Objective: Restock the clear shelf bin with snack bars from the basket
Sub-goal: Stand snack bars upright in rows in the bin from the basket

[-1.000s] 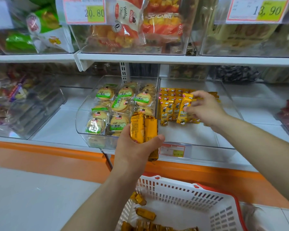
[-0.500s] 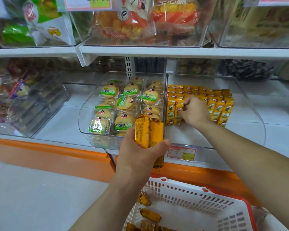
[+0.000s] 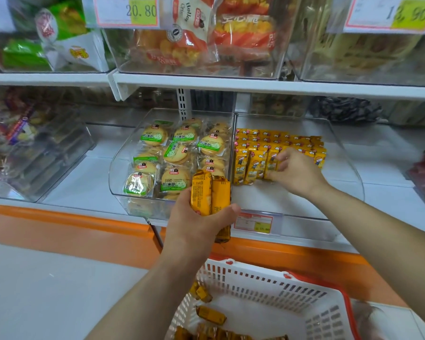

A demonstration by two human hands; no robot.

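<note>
Broadly, the white metal shelf (image 3: pixel 84 182) carries the clear shelf bin (image 3: pixel 280 202), where rows of yellow snack bars (image 3: pixel 253 163) stand at the back and left. A neighbouring clear bin (image 3: pixel 118 168) just to its left holds round biscuits in green-labelled wrappers (image 3: pixel 177 153). Below, the white slotted plastic basket with a red rim (image 3: pixel 268 288) has loose orange-wrapped bars (image 3: pixel 210 315) in it.

The left hand (image 3: pixel 196 222) keeps its grip on two upright orange bars (image 3: pixel 210 192) in front of the bins, as half a second ago. The right hand (image 3: pixel 299 175), which carried a bar a second ago, now lies against the front row inside the bin. Its fingers (image 3: pixel 282 155) are bent over the bars with the thumb low, and I cannot tell whether they pinch one.

A price card (image 3: pixel 133 11) overhead reads "20.80"; a second card (image 3: pixel 390 13) ends in "90". A white snack bag (image 3: pixel 189 20) shows "Hollow". The small tag (image 3: pixel 253 223) on the bin front is unreadable.
</note>
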